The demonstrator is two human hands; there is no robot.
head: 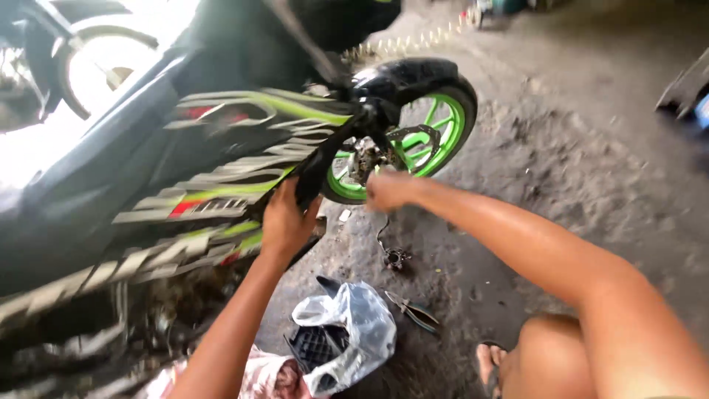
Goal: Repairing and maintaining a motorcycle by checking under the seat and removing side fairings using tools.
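Note:
A black motorbike with green and grey striped side panels fills the left half of the head view. Its front wheel has a bright green rim under a black mudguard. My left hand grips the lower front edge of the side panel. My right hand reaches to the wheel hub by the brake disc, fingers closed; what it holds is hidden. A thin cable with a small metal part lies on the ground just below that hand.
On the dirt floor lie a clear plastic bag over a black part, pliers and a patterned cloth. My knee and sandalled foot are bottom right. Another bike wheel stands top left.

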